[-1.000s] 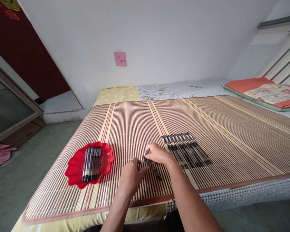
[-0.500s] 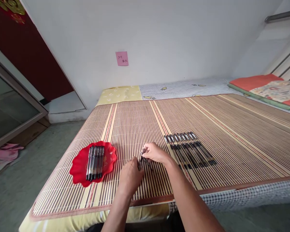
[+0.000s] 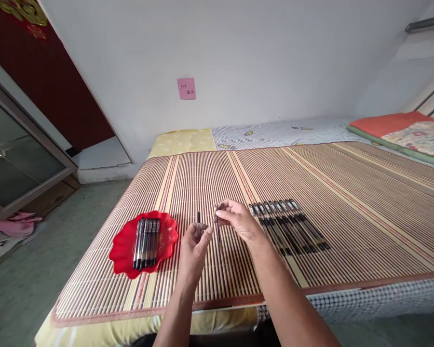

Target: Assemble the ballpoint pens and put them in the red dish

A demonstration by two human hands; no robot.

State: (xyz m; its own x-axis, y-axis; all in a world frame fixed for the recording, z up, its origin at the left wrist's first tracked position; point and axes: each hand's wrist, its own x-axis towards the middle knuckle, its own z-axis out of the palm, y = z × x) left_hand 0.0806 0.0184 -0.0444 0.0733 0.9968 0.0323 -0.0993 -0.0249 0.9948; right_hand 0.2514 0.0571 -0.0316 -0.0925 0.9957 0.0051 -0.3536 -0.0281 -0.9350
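Note:
My right hand (image 3: 237,220) pinches a thin pen (image 3: 217,226) by its upper end, held above the striped bamboo mat (image 3: 347,212). A little to its left, my left hand (image 3: 193,246) is closed on a small dark pen cap (image 3: 198,218) that sticks up from the fingers. The two hands are a short gap apart. Right of my right hand lies a row of several black pens (image 3: 289,225) side by side on the mat. To the left a red scalloped plate (image 3: 125,250) holds several more black pens (image 3: 146,236).
The mat covers a bed (image 3: 275,131) against a white wall with a pink note (image 3: 186,88). Folded orange and patterned bedding (image 3: 401,131) lies at the far right. A dark red door and glass panel (image 3: 18,159) stand left, with floor and pink cloth (image 3: 7,224) below.
The hands rose off the mat and drew apart; the cap came off the pen into my left hand, the pen staying in my right. The view shifted slightly.

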